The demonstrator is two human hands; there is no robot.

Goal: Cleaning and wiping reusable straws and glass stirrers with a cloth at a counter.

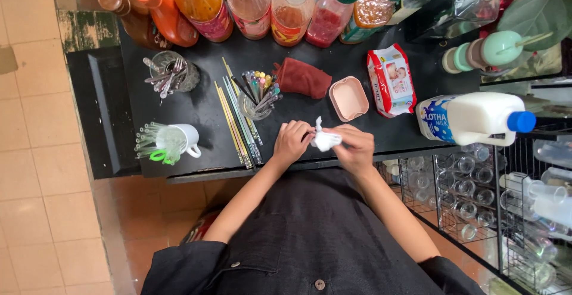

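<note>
Both my hands meet over the front edge of a black counter point(202, 107). My left hand point(291, 142) and my right hand point(354, 146) together pinch a small crumpled white tissue point(325, 140), which sticks up between the fingers. Just beyond them lie a folded dark red cloth point(302, 77), a small pink oval dish point(349, 98) and a red-and-white pack of wet wipes point(391, 80).
A row of sauce and syrup bottles point(250, 3) lines the back. A glass of spoons point(170, 73), a cup of coloured sticks point(259, 95), loose straws point(238, 125), a white mug of straws point(173, 141), a white milk jug point(471, 118) lying down, and wire racks of glasses point(465, 193) at right.
</note>
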